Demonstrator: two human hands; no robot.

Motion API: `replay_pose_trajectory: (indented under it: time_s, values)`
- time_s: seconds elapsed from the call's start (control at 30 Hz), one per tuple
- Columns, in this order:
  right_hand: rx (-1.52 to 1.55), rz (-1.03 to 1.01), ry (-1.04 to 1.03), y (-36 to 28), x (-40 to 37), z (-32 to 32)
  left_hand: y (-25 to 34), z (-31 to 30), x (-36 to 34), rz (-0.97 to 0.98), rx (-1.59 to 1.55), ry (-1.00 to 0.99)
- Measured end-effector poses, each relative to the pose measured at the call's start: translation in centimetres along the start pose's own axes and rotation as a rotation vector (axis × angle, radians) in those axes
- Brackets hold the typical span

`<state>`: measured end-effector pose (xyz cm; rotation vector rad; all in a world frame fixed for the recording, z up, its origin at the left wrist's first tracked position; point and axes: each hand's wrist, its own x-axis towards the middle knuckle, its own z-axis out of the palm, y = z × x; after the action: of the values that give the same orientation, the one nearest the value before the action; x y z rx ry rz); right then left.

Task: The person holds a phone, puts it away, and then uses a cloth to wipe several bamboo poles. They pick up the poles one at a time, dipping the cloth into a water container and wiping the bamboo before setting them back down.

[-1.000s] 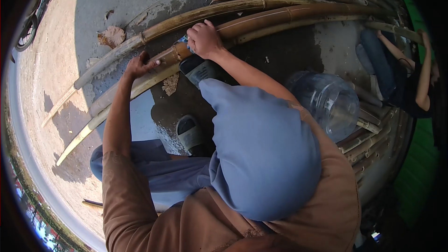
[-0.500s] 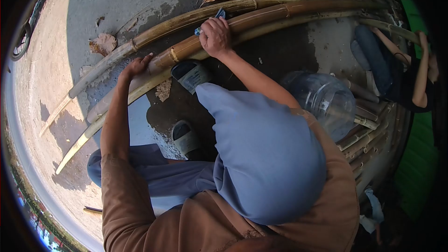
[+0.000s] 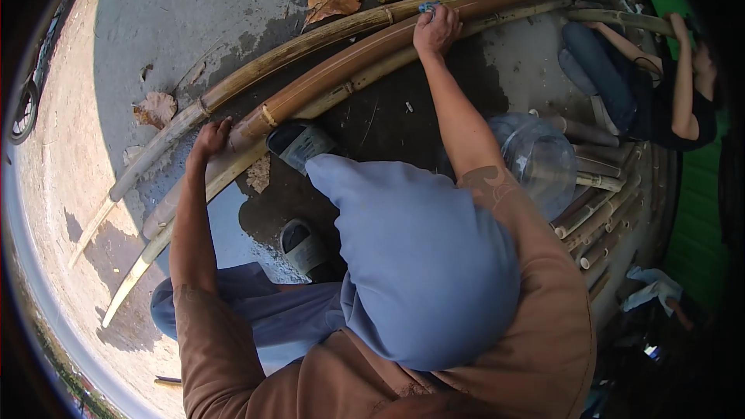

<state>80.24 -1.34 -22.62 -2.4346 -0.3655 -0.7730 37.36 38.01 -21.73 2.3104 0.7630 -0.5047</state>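
Note:
Three long bamboo poles lie side by side on the ground. My left hand (image 3: 211, 138) rests against the brown middle pole (image 3: 326, 70), its fingers pressed to the pole near a joint. Further up the same pole, my right hand (image 3: 438, 29) is closed around a blue cloth (image 3: 428, 7), most of it hidden under the fingers. The pale far pole (image 3: 272, 58) runs beyond the brown one, and the yellowish near pole (image 3: 380, 74) lies on my side of it.
Another person (image 3: 652, 93) sits at the right, holding a bamboo pole (image 3: 621, 20). A clear plastic container (image 3: 535, 163) stands near my right arm, beside stacked bamboo (image 3: 601, 221). Sandals (image 3: 304, 244) and dry leaves (image 3: 332, 4) are on the ground.
My right hand has slid up and to the right along the brown pole with the blue cloth. My left hand stays at nearly the same part of the pole. The view has shifted slightly.

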Motion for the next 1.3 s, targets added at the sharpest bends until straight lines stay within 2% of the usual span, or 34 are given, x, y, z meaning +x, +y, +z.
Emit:
replay_pose_trajectory:
  time_s: [0.07,0.1,0.13,0.2,0.23,0.27,0.3,0.33,0.43,0.53,0.63,0.73,0.8,0.87,0.9,0.93,1.0,1.03,1.1,1.13,1.17,1.3]
  values:
    - [0.201,0.009,0.172,-2.5,-3.0,1.3,0.2,0.4,0.1,0.035,-0.004,0.036]
    - [0.303,0.148,0.166,-4.8,-5.1,0.8,0.1,0.3,0.2,0.060,-0.040,-0.005]
    - [0.426,0.203,0.216,-6.9,-6.9,-0.1,0.3,0.2,0.0,0.021,-0.069,-0.033]
    - [0.381,0.297,0.219,-9.0,-10.8,-0.8,0.9,0.1,0.0,0.038,-0.050,-0.058]
    - [0.525,0.510,0.099,-10.2,-12.7,-1.4,0.8,0.2,0.0,0.043,-0.041,-0.058]
    - [0.566,0.547,0.122,-11.0,-14.4,-1.6,0.6,-0.1,0.0,0.045,-0.032,-0.051]
    - [0.592,0.666,0.018,-12.0,-15.1,-2.7,1.8,0.0,-1.0,0.070,-0.058,0.007]
    - [0.614,0.784,-0.092,-12.8,-15.3,-3.5,2.7,-0.2,-1.4,0.052,-0.060,-0.007]
    - [0.670,0.959,-0.038,-13.2,-13.4,-2.4,4.8,0.0,-1.4,0.051,-0.114,-0.006]
    - [0.883,1.111,0.051,-11.8,-10.1,-2.2,6.9,-0.4,-0.5,0.062,-0.105,-0.076]
    - [0.803,1.102,0.124,-8.9,-8.1,-1.3,10.5,-1.0,-2.5,0.073,-0.183,-0.112]
    - [0.760,1.103,0.165,-8.1,-6.8,-2.0,11.1,-1.3,-4.4,0.062,-0.124,-0.169]
    - [0.778,1.104,0.180,-7.6,-6.4,-2.1,6.9,-1.7,-4.0,0.004,-0.054,-0.236]
    - [0.920,1.201,0.135,-7.2,-5.6,-2.8,2.0,-2.4,-4.1,-0.038,0.090,-0.320]
    - [1.003,1.263,0.137,-7.6,-5.1,-3.7,1.7,-2.9,-5.1,-0.042,0.081,-0.285]
    - [1.312,1.182,0.117,-5.8,-5.1,-2.5,1.2,-3.7,-6.2,-0.048,0.071,-0.246]
    - [1.412,1.161,0.051,-5.9,-4.4,-2.7,2.2,-4.5,-7.9,-0.082,0.092,-0.109]
    - [1.362,1.251,0.026,-6.3,-4.0,-3.3,3.8,-3.7,-8.7,-0.111,0.120,-0.010]
    - [1.328,1.237,0.012,-5.8,-4.3,-2.9,3.5,-2.3,-8.7,-0.099,0.141,0.117]
    - [1.306,1.227,0.004,-5.2,-4.6,-2.3,2.2,-1.1,-8.3,-0.070,0.111,0.134]
    - [1.351,1.134,-0.008,-5.0,-4.9,-2.3,2.3,-1.0,-8.6,-0.096,0.098,0.096]
    - [1.237,1.161,-0.033,-4.6,-5.0,-1.3,2.8,-1.8,-9.4,-0.135,0.049,0.013]
